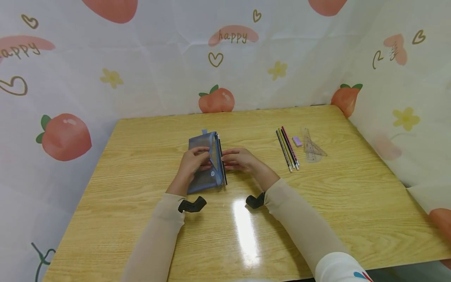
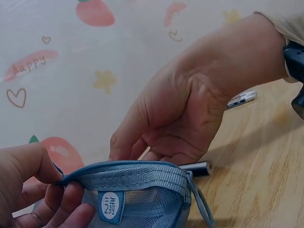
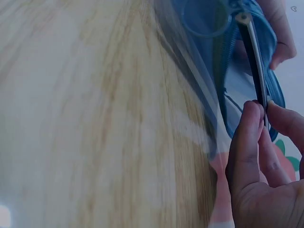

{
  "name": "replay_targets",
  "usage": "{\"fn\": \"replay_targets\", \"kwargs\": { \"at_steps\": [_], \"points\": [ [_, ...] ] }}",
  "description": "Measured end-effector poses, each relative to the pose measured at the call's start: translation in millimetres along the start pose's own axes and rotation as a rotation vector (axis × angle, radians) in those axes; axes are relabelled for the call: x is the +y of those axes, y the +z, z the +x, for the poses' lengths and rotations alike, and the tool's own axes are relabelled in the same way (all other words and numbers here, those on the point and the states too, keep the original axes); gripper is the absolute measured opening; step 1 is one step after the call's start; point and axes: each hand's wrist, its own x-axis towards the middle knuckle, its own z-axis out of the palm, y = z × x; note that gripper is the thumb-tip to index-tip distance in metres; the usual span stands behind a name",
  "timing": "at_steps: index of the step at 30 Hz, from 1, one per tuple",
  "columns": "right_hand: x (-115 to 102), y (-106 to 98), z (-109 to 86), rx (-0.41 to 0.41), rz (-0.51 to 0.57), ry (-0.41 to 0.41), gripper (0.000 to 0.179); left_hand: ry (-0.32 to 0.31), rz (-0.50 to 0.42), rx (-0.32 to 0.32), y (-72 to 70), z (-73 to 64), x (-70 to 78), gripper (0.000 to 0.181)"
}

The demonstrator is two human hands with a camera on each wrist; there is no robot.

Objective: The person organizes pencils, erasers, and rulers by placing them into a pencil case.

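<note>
A blue mesh zip pencil pouch [image 1: 202, 182] lies on the table with its zipped side open towards the right. My left hand [image 1: 193, 161] pinches the edge of that opening, thumb against fingers, as the left wrist view shows near a round white label [image 2: 110, 205]. Between the thumb and fingers of my right hand [image 1: 241, 159] is a dark pencil [image 3: 255, 61] with a silvery stripe. It lies lengthwise along the pouch's opening, its flat end showing beside the zip end [image 2: 185, 178] in the left wrist view.
To the right lie several pencils [image 1: 287, 149] side by side, a purple eraser [image 1: 297, 141] and clear plastic rulers [image 1: 311, 150], including a triangle. A printed cloth [image 1: 169, 70] hangs behind the wooden table [image 1: 134, 164] and along its right side.
</note>
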Motion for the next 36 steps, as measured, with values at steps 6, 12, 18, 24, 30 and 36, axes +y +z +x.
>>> {"fn": "replay_targets", "kwargs": {
  "at_steps": [6, 12, 18, 24, 30, 36],
  "points": [
    [1.0, 5.0, 2.1, 0.015, -0.018, -0.002, 0.036, -0.001, 0.007, 0.005, 0.6, 1.1, -1.7, 0.031],
    [-1.3, 8.2, 2.1, 0.033, -0.008, -0.002, 0.034, 0.002, 0.014, 0.008, 1.2, 1.9, -2.6, 0.031],
    [-2.6, 7.2, 4.6, 0.045, 0.0, -0.007, 0.033, 0.004, 0.023, 0.013, 2.2, 0.9, -0.4, 0.032],
    [-2.9, 6.3, 4.5, 0.038, 0.0, -0.016, 0.033, -0.013, -0.013, 0.014, 1.3, 0.4, 0.9, 0.033],
    [-4.5, 7.4, 3.3, 0.041, 0.014, -0.013, 0.034, -0.028, -0.047, -0.009, 0.6, -0.5, 1.2, 0.034],
    [-8.5, 10.0, 3.0, 0.064, 0.029, 0.002, 0.033, -0.03, -0.043, -0.024, 2.1, 0.0, -0.8, 0.034]
  ]
}}
